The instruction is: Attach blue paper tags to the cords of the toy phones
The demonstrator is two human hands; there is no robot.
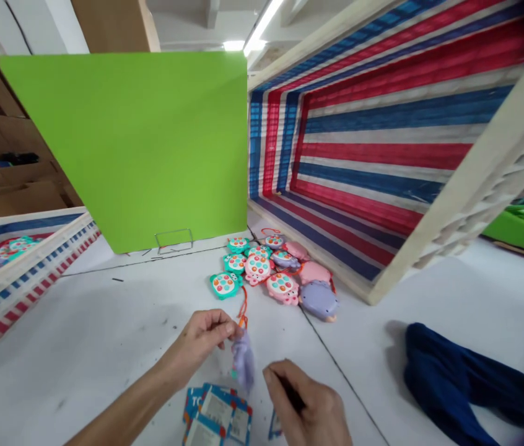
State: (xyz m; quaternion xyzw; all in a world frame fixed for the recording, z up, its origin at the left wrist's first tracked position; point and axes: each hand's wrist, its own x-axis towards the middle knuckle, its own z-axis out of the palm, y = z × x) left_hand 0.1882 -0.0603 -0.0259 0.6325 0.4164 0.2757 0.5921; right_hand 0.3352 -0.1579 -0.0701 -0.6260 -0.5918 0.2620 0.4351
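Observation:
My left hand [204, 341] pinches the orange cord of a pale purple toy [242, 362], which hangs blurred below my fingers. My right hand [306, 406] is curled closed just right of the toy, with a thin dark object under the fingers that I cannot make out. Several blue and white printed cards [218, 415] lie on the white table [104, 334] beneath both hands. A heap of small plastic animal toys [271, 272] in teal, pink and purple lies farther back.
A large tray with red, white and blue striped lining [373, 155] leans tilted on the right. A green board [136, 148] stands at the back. Another striped tray [15, 272] holding toys sits at left. A dark blue cloth [457, 378] lies at right.

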